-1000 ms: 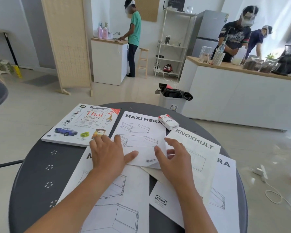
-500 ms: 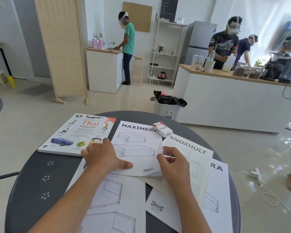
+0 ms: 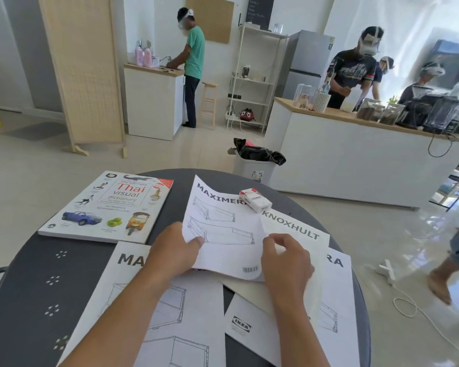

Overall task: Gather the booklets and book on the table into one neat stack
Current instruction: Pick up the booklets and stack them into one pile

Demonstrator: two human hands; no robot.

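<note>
A: What's the step in hand?

B: Lifting the small MAXIMERA booklet (image 3: 224,229) off the pile. The left hand (image 3: 174,251) pinches its left edge, thumb on top and fingers tucked beneath. The right hand (image 3: 285,258) grips the lower right corner, fingers curled over the paper.

A: How should it be done well?

B: I'd raise both edges evenly so the thin pages don't buckle. The red-and-white pack (image 3: 255,199) sits at the booklet's 1 o'clock corner, seemingly just touching it, so slide the booklet towards 6 o'clock first, or the pack may tip.

A: And where would it go?

B: Probably onto the Thai visual dictionary (image 3: 109,205), which lies flat at 10 o'clock on the tabletop (image 3: 37,287); being stiff, it makes a good base.

A: The other booklets?

B: The KNOXHULT booklet (image 3: 297,233) lies underneath at 3 o'clock. A large MAXIMERA booklet (image 3: 133,292) lies at 7 o'clock, and another large booklet (image 3: 337,300) at 4 o'clock.

A: Arm pose?

B: Both forearms reach in from 6 o'clock, wrists low, hands near each other.
</note>
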